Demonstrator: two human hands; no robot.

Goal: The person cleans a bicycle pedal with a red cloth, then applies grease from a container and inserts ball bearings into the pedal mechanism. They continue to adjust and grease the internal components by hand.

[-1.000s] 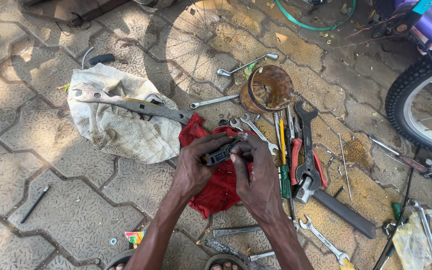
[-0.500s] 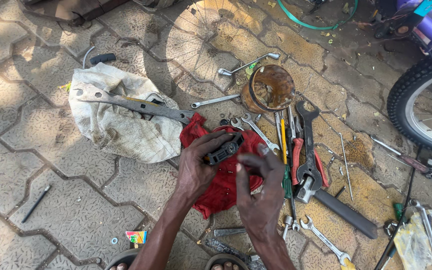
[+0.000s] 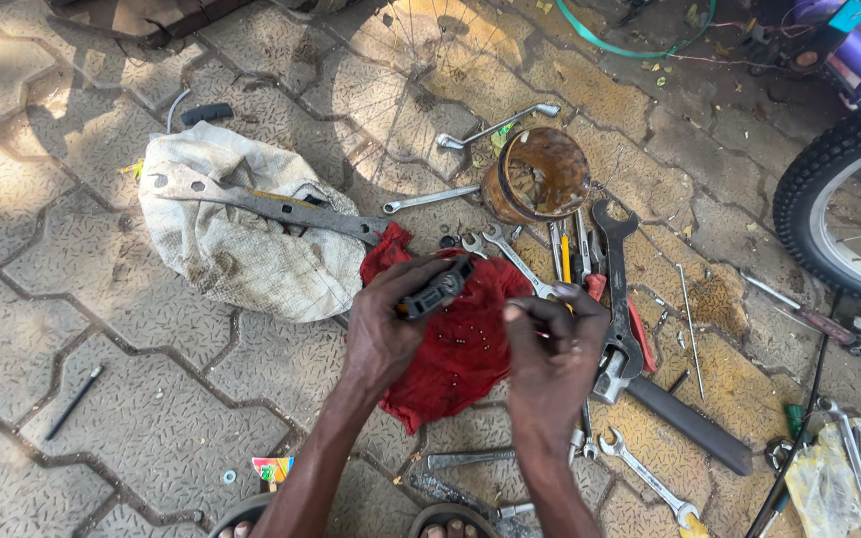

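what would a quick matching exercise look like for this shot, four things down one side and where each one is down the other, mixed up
Things:
1. small black part
2. rusty tin
3. long flat metal bar
4. bicycle wheel

Places:
A. lying across the pale sack
B. at the right edge of the view
C. held in the left hand above the red cloth
D. on the paving just beyond the row of spanners

Pairs: 1-C, 2-D, 3-A, 4-B
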